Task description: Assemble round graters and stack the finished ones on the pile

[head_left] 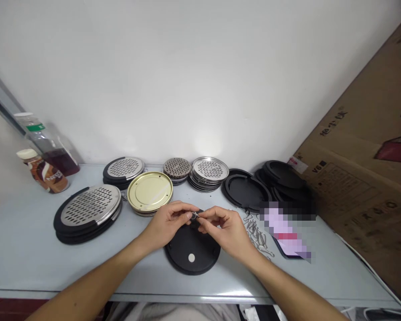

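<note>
Both of my hands meet over the far edge of a round black disc (194, 249), which lies on the table and carries a white dot. Between the fingertips is a small metal ring clip (194, 215). My left hand (169, 223) pinches it from the left with thumb and forefinger. From the other side, my right hand (223, 227) closes its thumb and fingers on it too. The fingers partly cover the clip, so its full shape is hidden. Right of my right hand lies a loose pile of metal clips (259, 236).
Grater discs in black holders (90, 207) stand stacked at left, beside gold-coloured lids (149, 191). Perforated metal discs (210, 171) stand behind. Black holders (247, 189) and a phone (289, 247) lie at right, near a cardboard box (364, 178). Two bottles (48, 171) stand far left.
</note>
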Tool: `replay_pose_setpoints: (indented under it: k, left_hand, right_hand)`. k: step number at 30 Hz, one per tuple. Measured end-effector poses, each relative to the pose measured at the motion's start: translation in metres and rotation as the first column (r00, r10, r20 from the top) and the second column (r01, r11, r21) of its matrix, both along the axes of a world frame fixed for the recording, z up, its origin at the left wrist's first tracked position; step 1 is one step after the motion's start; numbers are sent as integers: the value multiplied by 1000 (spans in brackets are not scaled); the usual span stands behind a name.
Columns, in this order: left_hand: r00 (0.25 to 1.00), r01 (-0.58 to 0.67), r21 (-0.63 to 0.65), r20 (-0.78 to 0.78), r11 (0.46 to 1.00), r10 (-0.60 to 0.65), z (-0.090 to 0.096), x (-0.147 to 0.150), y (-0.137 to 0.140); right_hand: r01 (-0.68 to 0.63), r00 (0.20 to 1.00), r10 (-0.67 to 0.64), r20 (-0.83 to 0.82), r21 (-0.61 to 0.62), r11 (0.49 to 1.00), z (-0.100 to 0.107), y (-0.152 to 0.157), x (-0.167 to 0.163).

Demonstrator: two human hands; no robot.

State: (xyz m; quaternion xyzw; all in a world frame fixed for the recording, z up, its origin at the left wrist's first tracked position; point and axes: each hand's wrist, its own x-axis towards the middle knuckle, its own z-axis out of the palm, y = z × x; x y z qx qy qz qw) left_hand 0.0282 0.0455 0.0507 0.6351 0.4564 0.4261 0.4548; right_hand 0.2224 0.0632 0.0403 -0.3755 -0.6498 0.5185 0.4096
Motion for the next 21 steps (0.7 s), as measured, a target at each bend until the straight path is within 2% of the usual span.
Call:
replay_pose_setpoints:
  k: [7,13,21]
  left_hand:
    - [995,-89,32,-40,996,90,-2,-2,2]
    - [998,-58,18,-7,998,59,-4,-1,-2]
    - [999,-43,16,15,999,43,-3,-2,-2]
  right_hand:
    - [-39,997,34,-75,-60,997,1,-1,-1]
    - [-29,995,20,-102,-86,996,-3,3,-3]
    - [-32,994,19,-103,-120,992,3,6,-2]
